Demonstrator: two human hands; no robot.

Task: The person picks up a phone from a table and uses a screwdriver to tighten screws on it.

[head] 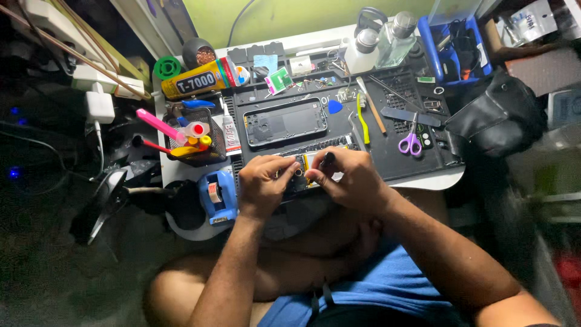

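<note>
Opened phone (pixel 301 171) at near edge of black work mat (pixel 393 163) on desk. Left hand (pixel 263 184) fingers clamp phone's left side. Right hand (pixel 351 178) fingers pinch black tool (pixel 327 158) over it. Phone frame (pixel 285 122) just beyond; purple scissors (pixel 411 143) right.

Purple scissors (pixel 411 143), blue tape dispenser (pixel 219 195), yellow glue tube (pixel 203 78), black mat (pixel 399 160).

Light falls brightly on the counter (pixel 423 180) at frame centre; the left and lower edges sink into dim, blurred, wide-angle-bent shadow.
</note>
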